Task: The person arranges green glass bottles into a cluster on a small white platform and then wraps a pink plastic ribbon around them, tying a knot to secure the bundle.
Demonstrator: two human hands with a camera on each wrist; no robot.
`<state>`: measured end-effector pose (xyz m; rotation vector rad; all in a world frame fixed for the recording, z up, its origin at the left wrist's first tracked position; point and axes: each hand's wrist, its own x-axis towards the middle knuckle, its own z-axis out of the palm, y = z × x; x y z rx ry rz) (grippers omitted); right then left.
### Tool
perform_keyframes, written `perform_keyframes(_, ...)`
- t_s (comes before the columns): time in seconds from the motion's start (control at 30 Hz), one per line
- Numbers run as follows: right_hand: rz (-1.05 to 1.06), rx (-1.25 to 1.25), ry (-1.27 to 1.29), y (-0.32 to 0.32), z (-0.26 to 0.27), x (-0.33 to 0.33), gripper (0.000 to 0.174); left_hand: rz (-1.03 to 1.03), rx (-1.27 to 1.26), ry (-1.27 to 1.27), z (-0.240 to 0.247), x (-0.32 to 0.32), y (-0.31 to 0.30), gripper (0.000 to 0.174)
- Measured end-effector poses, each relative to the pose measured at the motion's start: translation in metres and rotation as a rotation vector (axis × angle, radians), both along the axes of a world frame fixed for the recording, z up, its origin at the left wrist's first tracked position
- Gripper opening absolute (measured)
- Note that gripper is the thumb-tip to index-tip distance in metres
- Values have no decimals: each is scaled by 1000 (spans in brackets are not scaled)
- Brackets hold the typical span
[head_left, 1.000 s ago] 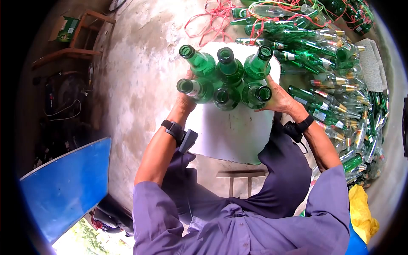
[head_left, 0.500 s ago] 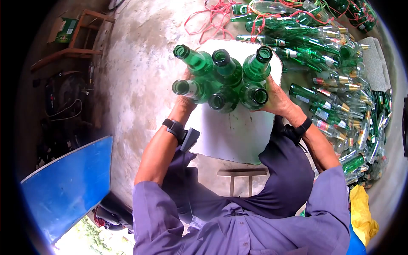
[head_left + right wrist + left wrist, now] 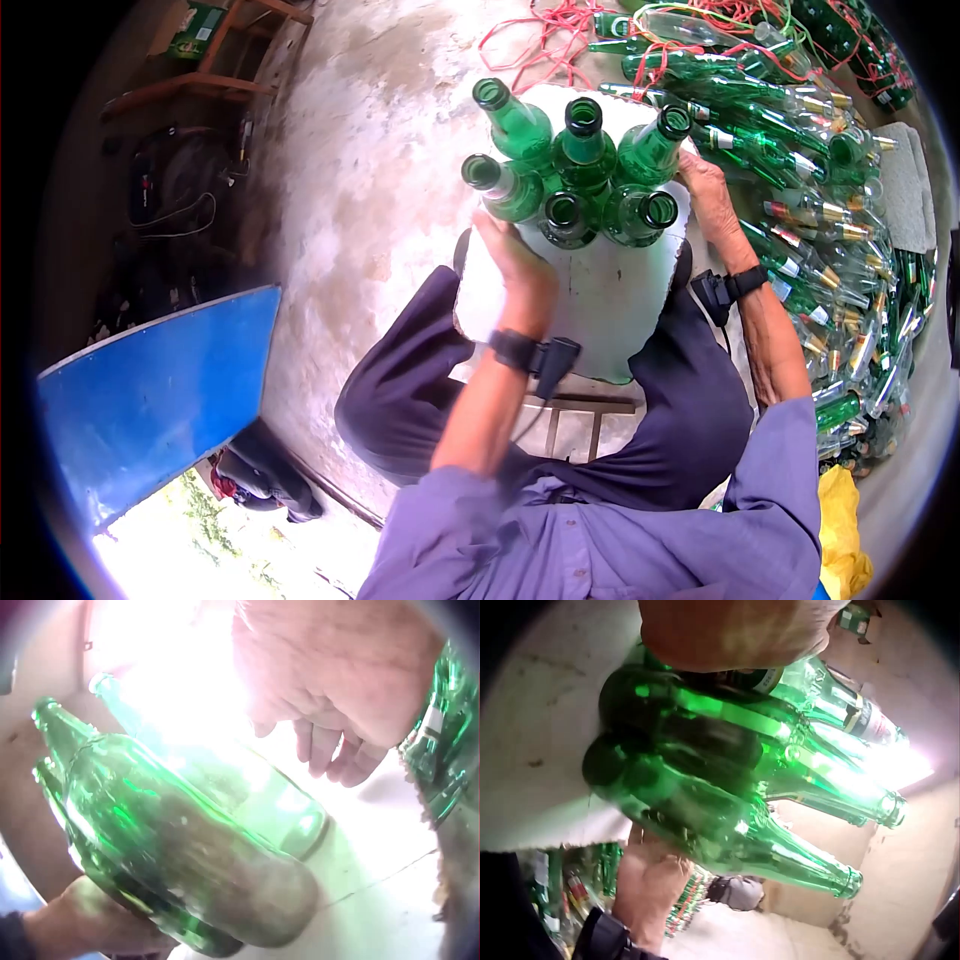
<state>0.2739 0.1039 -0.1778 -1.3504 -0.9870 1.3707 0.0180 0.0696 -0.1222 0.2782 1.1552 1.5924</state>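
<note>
Several green glass bottles stand upright in a tight cluster on a white board, necks up and uncapped. My left hand is at the near-left side of the cluster, its fingers against the front-left bottle. In the left wrist view that hand overlaps the bottles from above. My right hand is beside the far-right bottle. The right wrist view shows its fingers loosely bent over the board, with nothing gripped and a gap to the nearest bottle.
Many green and clear bottles lie piled on the floor to the right. Red plastic strapping is tangled at the far side. A blue panel stands at the left, a wooden chair behind it. A yellow bag is at lower right.
Both hands held the cluster from its two sides before. Now the right hand has come off to the right, and the left has shifted toward the near-left front. The view has turned slightly.
</note>
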Motion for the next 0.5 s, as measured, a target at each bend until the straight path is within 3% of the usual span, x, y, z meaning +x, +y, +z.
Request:
perform_keyframes(0.03,9,3,-1,4,2,-2,42,1,22,-71,5,10,-6,56)
perform_keyframes(0.13,250,743,-636,23,6,-3,34,64,64,-109,1,32,-8,62)
perform_keyframes(0.2,310,713,-727,34,7,-8,39,133,63,-79,-3,39,-10,63)
perform_keyframes(0.27,468,260,-34,43,8,-14,42,145,122,-119,-8,41,-8,64)
perform_keyframes(0.33,404,214,36,44,10,-21,51,155,119,-123,-16,41,-7,64)
perform_keyframes(0.4,411,386,-101,39,20,-23,55,164,106,-133,-16,43,-8,64)
perform_keyframes(0.43,357,276,165,38,8,-26,50,156,118,-99,-16,45,-9,63)
perform_keyframes(0.5,415,337,42,38,15,-25,51,146,130,-65,-10,47,-9,63)
